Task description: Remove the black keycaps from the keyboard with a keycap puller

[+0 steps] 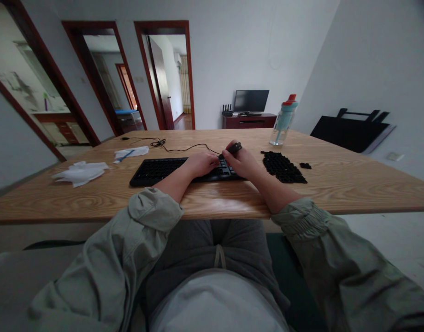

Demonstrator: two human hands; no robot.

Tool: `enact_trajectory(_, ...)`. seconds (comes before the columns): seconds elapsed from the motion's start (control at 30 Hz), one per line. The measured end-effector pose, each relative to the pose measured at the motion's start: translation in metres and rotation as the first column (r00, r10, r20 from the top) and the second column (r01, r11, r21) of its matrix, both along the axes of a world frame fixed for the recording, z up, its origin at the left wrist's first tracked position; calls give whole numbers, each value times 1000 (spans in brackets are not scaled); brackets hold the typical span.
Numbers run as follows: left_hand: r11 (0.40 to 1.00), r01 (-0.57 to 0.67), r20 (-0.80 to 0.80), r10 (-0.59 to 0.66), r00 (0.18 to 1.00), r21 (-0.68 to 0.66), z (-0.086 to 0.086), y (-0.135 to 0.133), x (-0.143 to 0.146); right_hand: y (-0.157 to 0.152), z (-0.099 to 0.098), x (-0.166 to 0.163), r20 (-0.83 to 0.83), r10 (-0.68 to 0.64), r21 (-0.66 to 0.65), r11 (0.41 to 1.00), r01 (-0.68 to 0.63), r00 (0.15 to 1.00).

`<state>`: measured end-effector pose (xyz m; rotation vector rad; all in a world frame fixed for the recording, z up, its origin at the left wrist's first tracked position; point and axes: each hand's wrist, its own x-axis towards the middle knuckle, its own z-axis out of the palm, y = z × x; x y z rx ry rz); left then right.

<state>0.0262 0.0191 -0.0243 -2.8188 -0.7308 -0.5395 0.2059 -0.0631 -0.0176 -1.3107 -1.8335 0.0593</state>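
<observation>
A: On the table (353, 180), what lies under the hands?

B: A black keyboard (156, 169), set near the front edge, with its cable (184, 148) trailing off behind it. Both hands are at its right half.

A: What is the right hand (243, 162) doing?

B: Its fingers are pinched shut around 1 small dark object (234, 147), held just above the keyboard's right end. I cannot tell what the object is.

A: And the left hand (201, 163)?

B: It lies on the keys just beside the right hand, fingers curled down. Whether it grips anything, I cannot tell.

A: What else is close?

B: A heap of black keycaps (283, 167) sits just right of the keyboard, with a few loose ones beside it. A bottle (284, 121) stands upright behind the heap. Well to the left lie crumpled tissues (81, 172).
</observation>
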Motion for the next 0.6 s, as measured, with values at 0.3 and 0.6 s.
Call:
enact_trajectory(0.3,1000,14,21,-13,1000,-26,0,2,-1,12,-10,4,-165,119,-20,992,-124,979)
enact_trajectory(0.6,998,-49,25,50,998,-26,-1,1,1,27,-18,6,-331,216,-57,967,-248,919)
